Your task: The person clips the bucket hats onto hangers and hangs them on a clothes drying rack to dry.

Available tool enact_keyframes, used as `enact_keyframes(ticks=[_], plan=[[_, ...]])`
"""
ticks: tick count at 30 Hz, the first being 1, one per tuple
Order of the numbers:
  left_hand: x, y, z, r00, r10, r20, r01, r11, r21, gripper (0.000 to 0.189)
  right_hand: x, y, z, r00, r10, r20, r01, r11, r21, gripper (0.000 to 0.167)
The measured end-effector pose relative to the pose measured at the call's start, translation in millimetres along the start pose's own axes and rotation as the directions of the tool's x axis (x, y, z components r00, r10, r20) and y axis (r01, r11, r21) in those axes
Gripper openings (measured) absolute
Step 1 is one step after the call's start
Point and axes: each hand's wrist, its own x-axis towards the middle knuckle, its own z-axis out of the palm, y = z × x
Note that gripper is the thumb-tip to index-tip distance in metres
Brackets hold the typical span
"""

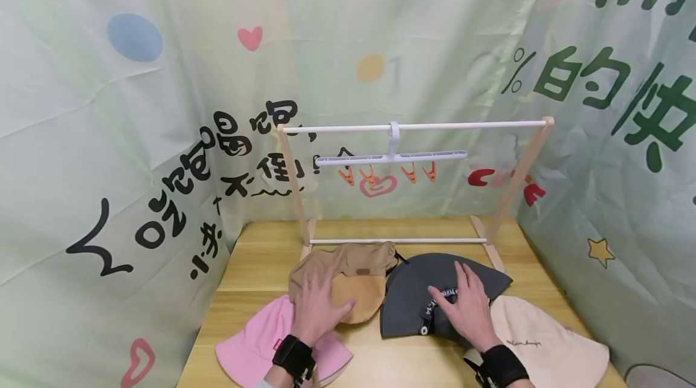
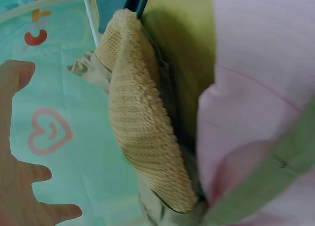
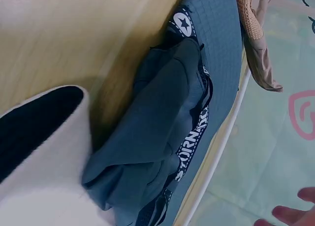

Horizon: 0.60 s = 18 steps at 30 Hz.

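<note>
My left hand (image 1: 318, 309), fingers spread, is over the brown hat (image 1: 361, 297), which has a woven tan part; the left wrist view shows the fingers apart from it. Under that wrist lies a pink bucket hat (image 1: 255, 339). My right hand (image 1: 470, 312), also spread and holding nothing, is over a dark grey hat (image 1: 413, 285). A black band with white lettering (image 3: 189, 147) runs around this hat, whose crown looks collapsed in the right wrist view. Beside the right wrist is a cream bucket hat (image 1: 560, 345) with small script on it.
Behind the hats stands a rack with wooden posts (image 1: 522, 176) and a white top bar (image 1: 467, 126). From the bar hangs a pale lilac hanger (image 1: 391, 158) with several orange clips (image 1: 410, 173). Printed curtains (image 1: 337, 31) surround the wooden table (image 1: 244, 279).
</note>
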Motion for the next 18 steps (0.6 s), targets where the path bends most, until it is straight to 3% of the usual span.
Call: enact_keyframes(ticks=[7,18], plan=[[-16.0,-15.1,-2.0,0.996,-0.078,0.038,0.078,0.997,-0.005,0.102,16.6,-1,2,0.986,-0.002,-0.169,0.022,0.993,0.112,0.086],[-41.4,-55.7,-2.8,0.982,-0.19,0.023,0.19,0.982,0.003,0.102,60.8,-23,-12,0.979,0.01,-0.202,0.025,0.985,0.173,0.082]])
